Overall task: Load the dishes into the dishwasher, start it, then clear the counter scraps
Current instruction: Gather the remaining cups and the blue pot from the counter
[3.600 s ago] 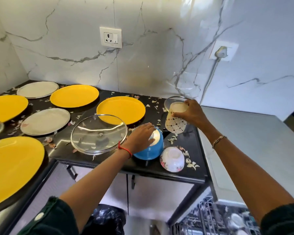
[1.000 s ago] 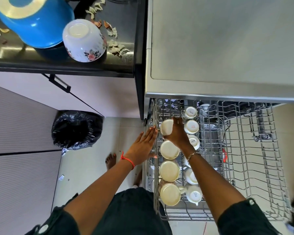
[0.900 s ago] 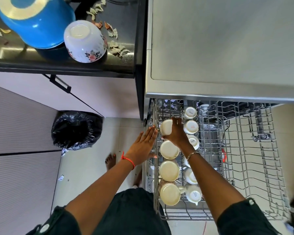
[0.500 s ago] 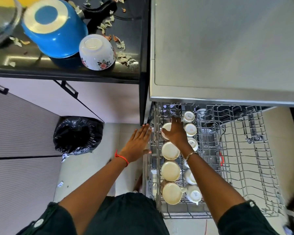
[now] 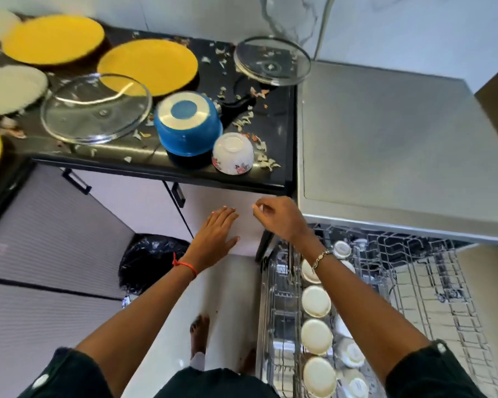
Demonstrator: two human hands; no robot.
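Note:
Both my hands hang in the air below the black counter's [image 5: 161, 170] front edge. My left hand [image 5: 217, 235] is flat with straight fingers and holds nothing. My right hand [image 5: 279, 218] has loosely curled fingers and is empty. The dishwasher's upper rack [image 5: 414, 297] is pulled out at lower right, with several upturned cream cups [image 5: 316, 300] along its left side. On the counter stand an upside-down blue pot [image 5: 189, 124], an upside-down floral bowl [image 5: 233, 153], two glass lids [image 5: 95, 109] [image 5: 272, 61] and yellow plates [image 5: 148, 66].
Peel scraps [image 5: 259, 145] litter the counter around the pot and bowl. Steel plates [image 5: 12, 91] lie at far left. A black bin bag [image 5: 150, 261] sits on the floor under the cabinet. The dishwasher's steel top [image 5: 385, 139] borders the counter on the right.
My right hand let go of the patterned cup in the rack and rose to the counter's edge. My left hand rose alongside. The view tilted up onto the counter.

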